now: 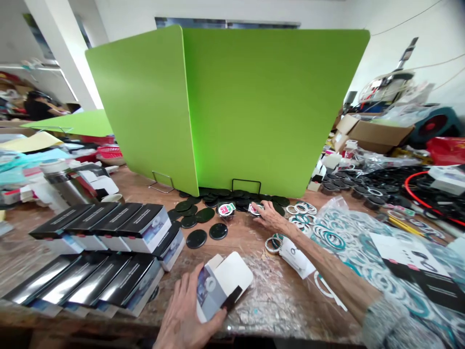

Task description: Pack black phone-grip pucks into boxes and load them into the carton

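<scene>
My left hand (191, 310) is closed around a small cardboard box (212, 291), printed blue-grey and white with a black side. The box's white flap (238, 274) stands open. Farther off, my right hand (268, 214) reaches across the table, its fingers curled over a labelled round piece (255, 209) that they partly hide. A similar black round piece with a pink, white and green label (226, 210) sits to the left of that hand. Flat black discs (196, 238) lie between the two hands and the stacked boxes.
Black-topped boxes (125, 286) stand in two rows at left. White and teal rings (329, 237) with printed sheets (410, 252) cover the right side. Green divider panels (269, 111) rise behind, on wire stands (247, 181). A metal flask (67, 182) is at far left.
</scene>
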`<act>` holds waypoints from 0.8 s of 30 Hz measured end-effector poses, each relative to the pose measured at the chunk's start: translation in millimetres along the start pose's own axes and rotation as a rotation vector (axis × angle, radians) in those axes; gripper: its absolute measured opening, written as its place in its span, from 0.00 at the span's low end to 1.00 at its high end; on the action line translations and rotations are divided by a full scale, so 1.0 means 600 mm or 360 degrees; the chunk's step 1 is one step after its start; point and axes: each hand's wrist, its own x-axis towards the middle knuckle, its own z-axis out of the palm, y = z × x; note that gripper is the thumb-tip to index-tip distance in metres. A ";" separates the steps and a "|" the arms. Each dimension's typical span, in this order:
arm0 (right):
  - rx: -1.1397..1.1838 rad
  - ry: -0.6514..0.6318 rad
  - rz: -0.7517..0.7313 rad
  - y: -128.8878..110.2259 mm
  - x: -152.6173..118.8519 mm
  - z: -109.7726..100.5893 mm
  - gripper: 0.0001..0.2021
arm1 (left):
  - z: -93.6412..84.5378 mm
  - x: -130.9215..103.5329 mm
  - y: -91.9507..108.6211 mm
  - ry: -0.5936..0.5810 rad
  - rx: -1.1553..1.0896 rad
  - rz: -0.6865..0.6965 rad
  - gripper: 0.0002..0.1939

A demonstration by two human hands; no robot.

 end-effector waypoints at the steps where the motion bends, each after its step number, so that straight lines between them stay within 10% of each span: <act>1: 0.0019 0.0007 -0.0001 -0.010 -0.014 -0.010 0.26 | -0.009 0.001 0.000 -0.0056 -0.0083 0.0002 0.39; 11: 0.0212 -0.0096 -0.0377 -0.167 -0.233 -0.087 0.33 | -0.069 0.012 0.032 -0.0635 -0.0548 0.0130 0.43; 24: 0.0400 -0.0008 -0.0273 -0.232 -0.275 -0.033 0.28 | -0.052 0.010 0.080 -0.0647 -0.0408 0.0360 0.41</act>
